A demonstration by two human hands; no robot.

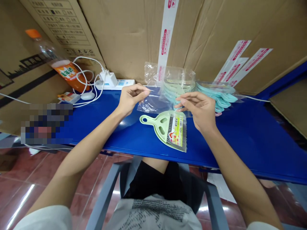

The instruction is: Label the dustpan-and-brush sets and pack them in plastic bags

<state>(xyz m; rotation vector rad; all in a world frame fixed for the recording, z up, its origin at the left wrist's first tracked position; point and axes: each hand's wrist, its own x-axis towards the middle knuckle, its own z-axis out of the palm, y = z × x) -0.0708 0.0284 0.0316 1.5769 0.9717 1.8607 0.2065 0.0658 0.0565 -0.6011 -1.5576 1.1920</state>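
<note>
My left hand [131, 99] pinches the edge of a clear plastic bag [153, 101] between thumb and forefinger. Across from it, my right hand [201, 108] is closed with thumb and fingers together at the bag's other side; the film there is hard to make out. Just below the bag, a light green dustpan [157, 124] lies flat on the table, its handle pointing left. A small brush [184, 135] with grey bristles and a yellow printed label [177, 131] is fitted in the pan. Neither hand touches the dustpan.
Bagged pale green dustpans [179, 83] and turquoise ones [223, 92] are stacked behind my right hand on the blue table [249, 140]. A power strip [124, 84] with white cables, an orange drink bottle [69, 73] and a small box [68, 97] stand left. Cardboard [134, 38] walls the back.
</note>
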